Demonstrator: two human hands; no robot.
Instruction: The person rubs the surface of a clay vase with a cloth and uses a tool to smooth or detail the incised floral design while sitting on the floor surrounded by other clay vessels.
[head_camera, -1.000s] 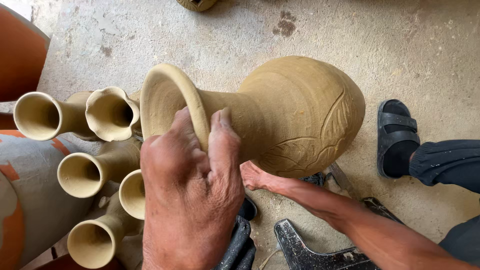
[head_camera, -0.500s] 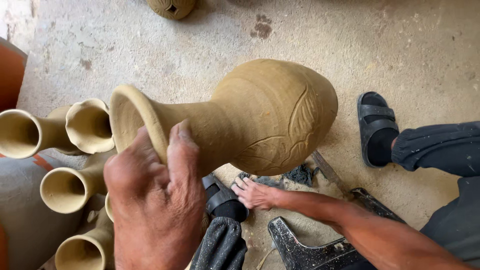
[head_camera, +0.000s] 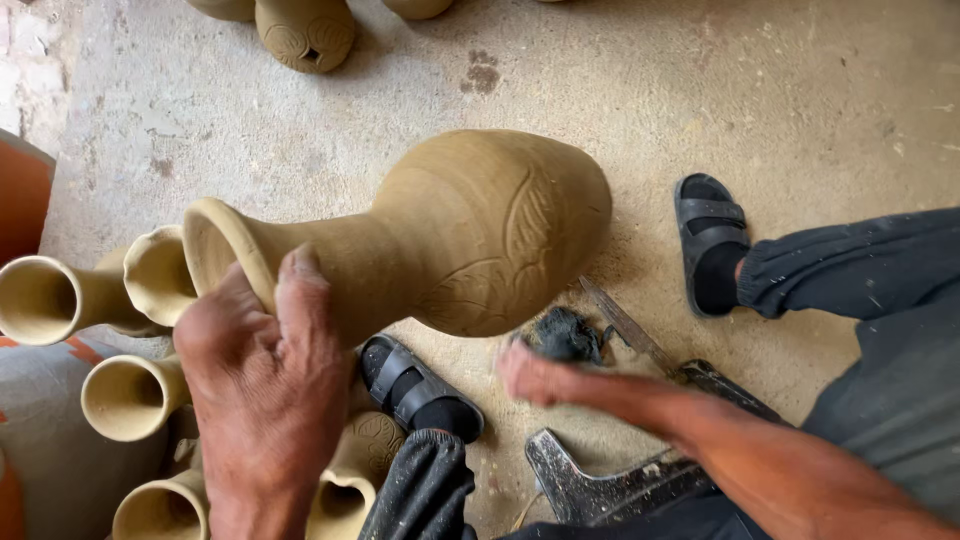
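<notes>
My left hand (head_camera: 265, 390) grips the neck of a large unfired clay vase (head_camera: 470, 230) just behind its flared rim. The vase is held on its side above the floor, its round belly carved with leaf patterns and pointing right. My right hand (head_camera: 535, 375) is blurred, low beneath the belly and apart from it. It is close to a dark lump of cloth or sponge (head_camera: 565, 335) on the floor. Whether its fingers hold anything is unclear.
Several similar clay vases lie at the left with mouths facing me (head_camera: 40, 300) (head_camera: 130, 395); more stand at the top (head_camera: 305, 30). My feet in black sandals (head_camera: 710, 245) (head_camera: 415, 385) rest on the concrete floor. A thin metal blade (head_camera: 625, 325) and a dark metal tool (head_camera: 600, 480) lie near my right arm.
My right hand has come out from under the vase's belly and moved right toward the dark lump. The left hand keeps its grip on the neck.
</notes>
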